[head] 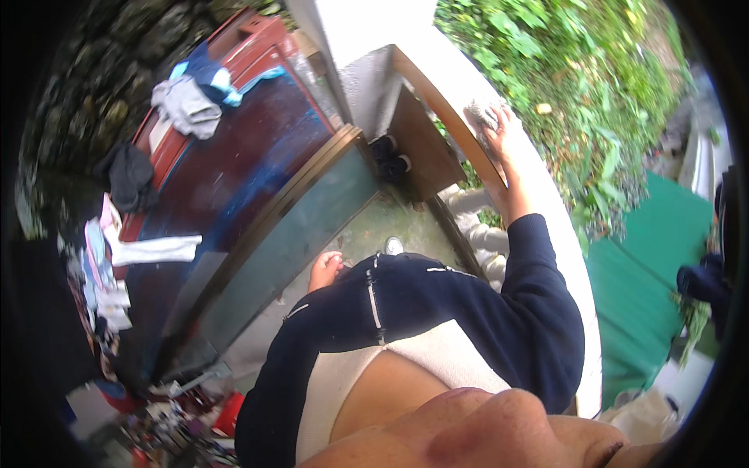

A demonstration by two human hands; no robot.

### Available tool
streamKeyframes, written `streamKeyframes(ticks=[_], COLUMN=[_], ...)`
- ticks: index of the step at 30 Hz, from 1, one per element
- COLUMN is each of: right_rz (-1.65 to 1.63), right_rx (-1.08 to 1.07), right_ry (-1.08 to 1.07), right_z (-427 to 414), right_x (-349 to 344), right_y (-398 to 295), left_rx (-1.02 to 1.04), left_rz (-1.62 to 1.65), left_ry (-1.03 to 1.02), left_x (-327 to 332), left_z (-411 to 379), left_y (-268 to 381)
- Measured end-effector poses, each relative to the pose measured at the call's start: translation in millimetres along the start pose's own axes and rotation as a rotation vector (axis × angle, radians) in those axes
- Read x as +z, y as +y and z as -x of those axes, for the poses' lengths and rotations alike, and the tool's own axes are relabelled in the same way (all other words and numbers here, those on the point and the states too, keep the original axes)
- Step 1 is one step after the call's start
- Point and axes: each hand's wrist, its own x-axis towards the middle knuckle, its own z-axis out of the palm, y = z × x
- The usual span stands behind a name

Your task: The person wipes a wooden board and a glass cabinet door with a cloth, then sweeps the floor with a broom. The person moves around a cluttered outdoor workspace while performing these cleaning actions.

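My right hand point(502, 130) is stretched out to the right and holds a grey cloth point(483, 114) against the top of a white ledge or railing point(541, 169). The fingers lie spread over the cloth. My left hand point(325, 270) hangs low beside my dark blue zipped top point(345, 327), its fingers loosely curled, with nothing visible in it. Near the left hand runs a greenish panel point(292, 228) with a wooden top edge.
Clothes, among them a grey garment point(187, 108) and a white one point(158, 250), lie on a dark red wooden surface point(234, 146) at left. Dark shoes point(393, 167) stand by a brown board point(418, 146). Pale balusters point(488, 237) support the railing. Plants point(585, 105) and green sheeting point(643, 292) lie beyond.
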Motion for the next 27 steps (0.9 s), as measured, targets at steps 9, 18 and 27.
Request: streamKeyframes(ticks=[9, 18, 27], right_rz=[0.366, -0.623, -0.946], right_rx=[0.594, 1.409, 1.619], right_ry=[0.286, 1.449, 1.623], right_z=[227.9, 574.0, 662.3], right_x=[-135.7, -213.8, -97.1], right_y=[47.2, -50.2, -193.6], left_rx=[0.066, 0.08, 0.227], left_rz=[-0.228, -0.444, -0.685], left_ry=[-0.349, -0.794, -1.061], left_x=[-17.9, -14.4, 52.4], left_z=[-51.8, -73.8, -46.1], left_y=[41.7, 23.4, 46.4])
